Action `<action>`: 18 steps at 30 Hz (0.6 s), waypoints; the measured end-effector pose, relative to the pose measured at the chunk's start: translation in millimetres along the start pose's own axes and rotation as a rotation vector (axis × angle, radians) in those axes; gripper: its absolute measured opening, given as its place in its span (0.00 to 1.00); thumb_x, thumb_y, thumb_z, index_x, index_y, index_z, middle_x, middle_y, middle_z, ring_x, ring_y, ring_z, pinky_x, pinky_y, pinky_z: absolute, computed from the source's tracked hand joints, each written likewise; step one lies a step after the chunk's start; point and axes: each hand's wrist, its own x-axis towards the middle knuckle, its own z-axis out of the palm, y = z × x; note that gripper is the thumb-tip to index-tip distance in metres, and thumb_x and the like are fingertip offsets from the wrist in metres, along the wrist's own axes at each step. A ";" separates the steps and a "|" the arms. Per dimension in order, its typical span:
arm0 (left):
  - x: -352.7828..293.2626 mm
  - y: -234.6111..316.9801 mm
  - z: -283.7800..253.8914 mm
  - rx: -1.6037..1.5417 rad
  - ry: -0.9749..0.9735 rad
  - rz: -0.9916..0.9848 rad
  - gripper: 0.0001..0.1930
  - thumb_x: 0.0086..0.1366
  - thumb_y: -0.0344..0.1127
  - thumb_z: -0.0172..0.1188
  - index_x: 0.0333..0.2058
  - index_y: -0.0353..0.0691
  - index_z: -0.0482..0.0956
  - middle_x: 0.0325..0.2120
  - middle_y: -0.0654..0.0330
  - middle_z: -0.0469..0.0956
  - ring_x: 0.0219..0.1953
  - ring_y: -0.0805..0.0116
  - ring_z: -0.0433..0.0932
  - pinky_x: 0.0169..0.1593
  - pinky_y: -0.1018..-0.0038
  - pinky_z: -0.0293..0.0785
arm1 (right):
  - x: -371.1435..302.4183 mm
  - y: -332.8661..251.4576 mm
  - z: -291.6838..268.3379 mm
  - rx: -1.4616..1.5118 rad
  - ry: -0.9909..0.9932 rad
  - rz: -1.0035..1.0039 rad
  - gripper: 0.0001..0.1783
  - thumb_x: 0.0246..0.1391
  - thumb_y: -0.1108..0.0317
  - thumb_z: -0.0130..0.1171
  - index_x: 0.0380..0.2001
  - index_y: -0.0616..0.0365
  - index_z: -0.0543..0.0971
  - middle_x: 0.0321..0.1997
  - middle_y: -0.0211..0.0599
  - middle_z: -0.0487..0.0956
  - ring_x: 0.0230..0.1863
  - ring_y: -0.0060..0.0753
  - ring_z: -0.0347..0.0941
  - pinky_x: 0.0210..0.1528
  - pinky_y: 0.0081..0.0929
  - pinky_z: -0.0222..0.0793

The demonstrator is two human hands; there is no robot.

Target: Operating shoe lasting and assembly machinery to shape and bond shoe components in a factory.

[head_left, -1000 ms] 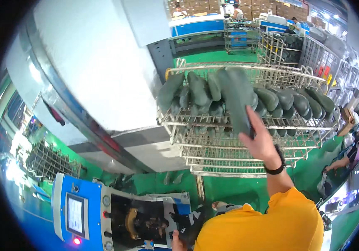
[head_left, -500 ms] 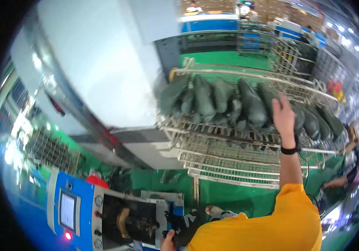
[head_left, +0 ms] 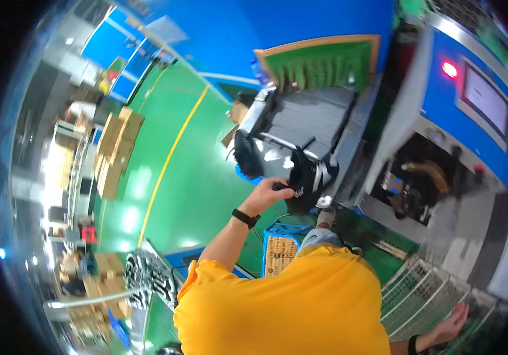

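My left hand point(head_left: 270, 197) pinches the collar edge of a black shoe upper point(head_left: 308, 188) with white bands, held up in front of my body. Just beyond it, another black shoe point(head_left: 247, 155) rests at the near left corner of a grey-topped workbench point(head_left: 307, 115). Far to the lower right, my right hand point(head_left: 452, 323) is stretched out beside a pale wire rack point(head_left: 422, 296). Its fingers are loosely bent and apart, with nothing seen in them. Whether it touches the rack I cannot tell.
A blue machine point(head_left: 473, 94) with a screen and a lit red lamp stands at the right, a brown curved piece point(head_left: 428, 174) in its dark opening. A blue-framed stool point(head_left: 280, 251) is close by my legs. Cardboard boxes point(head_left: 118, 151) are stacked at the left.
My view has swung round to the left, from the rack of dark foot-shaped pieces to the workbench. My right hand has left those pieces, while my left keeps the black shoe upper.
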 end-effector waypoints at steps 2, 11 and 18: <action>12.9 -30.6 -18.8 -0.068 0.193 0.117 0.17 0.54 0.41 0.71 0.34 0.33 0.80 0.49 0.51 0.78 0.46 0.65 0.78 0.49 0.71 0.73 | 25.5 -13.0 53.4 0.063 -0.215 -0.113 0.15 0.64 0.68 0.52 0.47 0.70 0.78 0.43 0.50 0.82 0.43 0.38 0.79 0.48 0.31 0.73; 72.6 -131.0 -73.5 0.876 0.496 -0.420 0.20 0.56 0.59 0.60 0.36 0.51 0.84 0.33 0.56 0.83 0.42 0.56 0.80 0.52 0.62 0.67 | 39.2 -160.3 160.3 0.234 -0.774 -0.842 0.11 0.64 0.73 0.51 0.44 0.69 0.78 0.39 0.44 0.82 0.42 0.36 0.78 0.49 0.30 0.70; -88.1 -151.5 -45.5 0.713 0.765 -0.296 0.21 0.48 0.57 0.65 0.28 0.43 0.84 0.26 0.53 0.80 0.35 0.52 0.79 0.44 0.58 0.74 | -7.7 -218.7 187.3 0.289 -1.004 -0.703 0.15 0.64 0.71 0.53 0.48 0.72 0.77 0.43 0.47 0.82 0.44 0.35 0.80 0.47 0.27 0.75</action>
